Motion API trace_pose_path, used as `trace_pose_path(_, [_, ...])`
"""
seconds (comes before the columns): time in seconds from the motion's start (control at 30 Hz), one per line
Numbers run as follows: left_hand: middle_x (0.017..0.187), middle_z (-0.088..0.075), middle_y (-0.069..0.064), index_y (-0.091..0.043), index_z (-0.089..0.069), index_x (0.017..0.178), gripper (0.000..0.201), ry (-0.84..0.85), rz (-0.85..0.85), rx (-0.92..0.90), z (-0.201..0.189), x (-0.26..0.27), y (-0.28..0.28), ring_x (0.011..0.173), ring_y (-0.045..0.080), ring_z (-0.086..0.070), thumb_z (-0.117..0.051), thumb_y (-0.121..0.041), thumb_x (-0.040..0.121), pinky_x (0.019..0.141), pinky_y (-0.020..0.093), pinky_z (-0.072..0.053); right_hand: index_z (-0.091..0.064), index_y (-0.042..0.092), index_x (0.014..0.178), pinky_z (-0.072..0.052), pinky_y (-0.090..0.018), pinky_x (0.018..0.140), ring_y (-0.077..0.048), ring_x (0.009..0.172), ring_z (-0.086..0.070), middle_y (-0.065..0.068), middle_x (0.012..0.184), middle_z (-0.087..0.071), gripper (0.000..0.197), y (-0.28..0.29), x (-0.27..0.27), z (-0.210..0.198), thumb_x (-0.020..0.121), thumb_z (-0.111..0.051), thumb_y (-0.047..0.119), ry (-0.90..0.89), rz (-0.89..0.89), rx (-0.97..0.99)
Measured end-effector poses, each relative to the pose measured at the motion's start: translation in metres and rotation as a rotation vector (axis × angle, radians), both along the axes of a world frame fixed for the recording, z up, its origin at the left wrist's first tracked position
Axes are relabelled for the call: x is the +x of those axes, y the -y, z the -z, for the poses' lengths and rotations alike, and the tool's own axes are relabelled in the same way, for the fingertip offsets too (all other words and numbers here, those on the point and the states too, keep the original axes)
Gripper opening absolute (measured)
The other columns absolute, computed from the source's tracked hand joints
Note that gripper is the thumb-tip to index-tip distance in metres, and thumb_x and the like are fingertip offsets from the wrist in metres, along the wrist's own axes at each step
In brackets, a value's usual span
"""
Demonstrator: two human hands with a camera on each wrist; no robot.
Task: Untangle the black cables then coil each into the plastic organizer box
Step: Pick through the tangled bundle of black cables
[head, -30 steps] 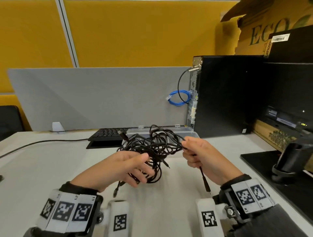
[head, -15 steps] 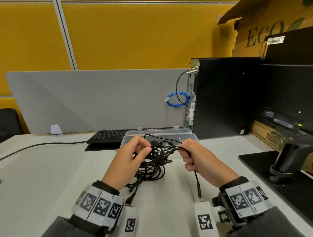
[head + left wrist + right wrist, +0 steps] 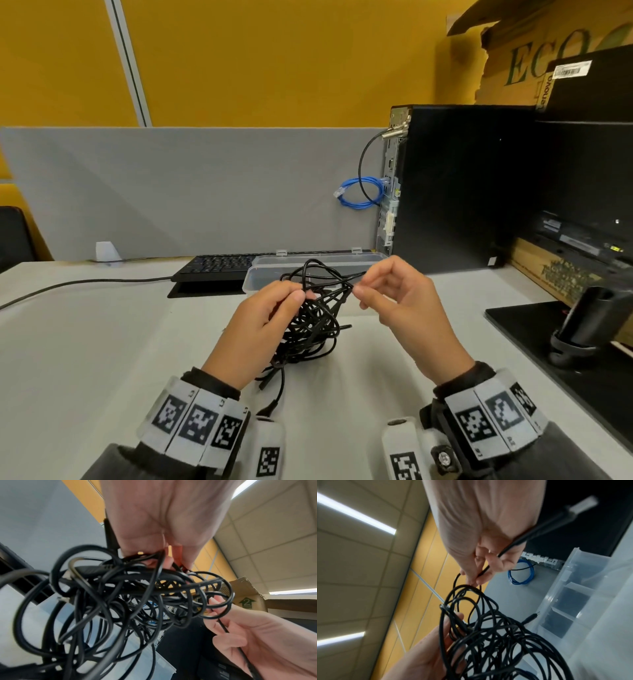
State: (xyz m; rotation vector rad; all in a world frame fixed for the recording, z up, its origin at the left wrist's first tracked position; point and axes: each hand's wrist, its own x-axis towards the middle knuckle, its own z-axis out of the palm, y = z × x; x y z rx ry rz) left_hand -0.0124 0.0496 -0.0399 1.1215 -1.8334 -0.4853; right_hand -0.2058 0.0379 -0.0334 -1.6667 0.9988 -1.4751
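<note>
- Black cables (image 3: 310,322): one knotted bundle of many loops, held up between both hands just in front of the plastic organizer box (image 3: 308,265); its lower loops hang down to the worktop (image 3: 85,342), and loose plug ends trail toward the person.
- Left hand (image 3: 255,329): on the left side of the bundle, fingers curled into the upper loops; the grip is closed on the black cables, as the left wrist view (image 3: 154,520) confirms, with several strands gathered under the fingertips.
- Right hand (image 3: 407,308): on the right side of the bundle, thumb and forefinger pinching a single strand at the top of the tangle; the grip is closed on that strand. In the right wrist view (image 3: 481,534) the strand runs on through the palm and ends in a blurred connector beyond the wrist.
- Plastic organizer box: clear, lid open, standing on the worktop directly behind the bundle; the right wrist view (image 3: 573,588) shows its inner dividers.
- Keyboard (image 3: 219,265): black, to the left of the box and touching or nearly touching it.
- Computer tower (image 3: 462,188): black, upright, behind and to the right of the box, with a coiled blue cable (image 3: 359,192) hanging at its rear panel.
- Grey partition (image 3: 171,188): stands behind the box and keyboard.
</note>
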Motion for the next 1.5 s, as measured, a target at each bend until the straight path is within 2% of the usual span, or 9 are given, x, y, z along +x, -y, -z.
trace_pose_path(0.1, [0.086,-0.061,-0.015,-0.035,-0.065,0.09,0.021,-0.004,0.034,-0.001,0.0,0.002,-0.001,0.08,0.001,-0.056,-0.047,-0.047,0.092,0.068,0.01,-0.041,-0.055,0.015,0.077,-0.046,-0.025,0.06,-0.015,0.069,-0.062,-0.001,0.075,-0.069,0.019,-0.001,0.003,-0.001,0.079,-0.071,0.006,-0.02,0.044,-0.088])
trace_pose_path(0.27, [0.07,-0.055,-0.014,-0.031,-0.057,0.088,0.019,-0.188,-0.071,-0.08,0.003,0.002,0.003,0.064,0.001,-0.051,-0.041,-0.026,0.098,0.061,0.02,-0.042,-0.055,0.022,0.099,-0.044,-0.013,0.059,-0.01,0.073,-0.064,-0.003,0.077,-0.068,0.024,0.001,0.0,-0.005,0.084,-0.065,0.007,-0.06,-0.056,-0.053])
trace_pose_path(0.57, [0.085,-0.052,-0.009,-0.037,-0.058,0.109,0.028,-0.166,-0.127,-0.272,-0.001,0.008,0.006,0.08,0.0,-0.051,-0.041,-0.025,0.092,0.073,0.009,-0.04,-0.06,0.025,0.105,-0.053,-0.021,0.063,-0.009,0.063,-0.059,-0.001,0.08,-0.057,0.035,0.002,0.012,-0.01,0.084,-0.063,-0.002,-0.127,-0.056,-0.077])
trace_pose_path(0.77, [0.077,-0.061,0.0,-0.043,-0.061,0.1,0.02,-0.234,-0.072,-0.225,0.0,0.011,0.008,0.071,0.026,-0.059,-0.045,-0.035,0.09,0.074,0.045,-0.05,-0.061,0.028,0.117,-0.051,-0.021,0.066,-0.002,0.057,-0.055,0.015,0.085,-0.066,0.025,0.008,0.017,-0.038,0.097,-0.046,0.027,-0.333,-0.369,0.14])
trace_pose_path(0.97, [0.073,-0.06,-0.007,-0.037,-0.063,0.101,0.022,-0.211,-0.016,-0.122,0.001,0.017,0.014,0.08,0.007,-0.059,-0.046,-0.03,0.089,0.085,0.023,-0.046,-0.059,0.009,0.098,-0.045,-0.03,0.071,-0.009,0.053,-0.05,0.005,0.085,-0.066,0.051,0.021,0.013,-0.054,0.09,-0.031,0.051,-0.387,-0.624,0.49])
trace_pose_path(1.13, [0.113,-0.051,-0.017,-0.061,-0.05,0.115,0.037,-0.035,0.051,0.031,0.004,0.022,0.012,0.116,0.0,-0.043,-0.06,-0.047,0.081,0.099,0.02,-0.031,-0.062,0.017,0.091,-0.051,-0.04,0.091,-0.023,0.077,-0.067,-0.006,0.096,-0.067,0.022,0.025,0.002,-0.059,0.096,-0.046,0.032,-0.525,-0.577,0.488])
trace_pose_path(1.33, [0.148,-0.028,-0.019,-0.065,0.008,0.131,0.117,0.38,-0.111,0.349,0.004,0.027,0.007,0.139,0.006,-0.023,-0.067,-0.08,0.042,0.112,0.058,0.0,-0.061,0.035,0.09,-0.041,-0.015,0.083,-0.004,0.093,-0.051,0.013,0.096,-0.049,0.012,0.017,-0.003,-0.062,0.093,-0.05,0.035,-0.895,-0.152,-0.061])
trace_pose_path(1.43, [0.135,-0.047,-0.016,-0.06,-0.009,0.135,0.112,0.463,-0.185,0.353,0.007,0.031,0.01,0.129,0.011,-0.04,-0.061,-0.086,0.04,0.113,0.055,-0.007,-0.065,0.028,0.093,-0.04,-0.01,0.075,-0.002,0.087,-0.052,0.014,0.09,-0.051,0.014,0.017,-0.002,-0.055,0.093,-0.051,0.03,-0.724,0.024,-0.264])
trace_pose_path(1.5, [0.115,-0.061,-0.018,-0.052,-0.036,0.128,0.091,0.353,-0.141,0.401,0.008,0.031,0.01,0.11,0.007,-0.055,-0.067,-0.079,0.046,0.108,0.043,-0.033,-0.068,0.019,0.094,-0.044,-0.008,0.072,-0.001,0.082,-0.055,0.015,0.084,-0.054,0.018,0.018,-0.003,-0.054,0.093,-0.051,0.025,-0.659,0.102,-0.379])
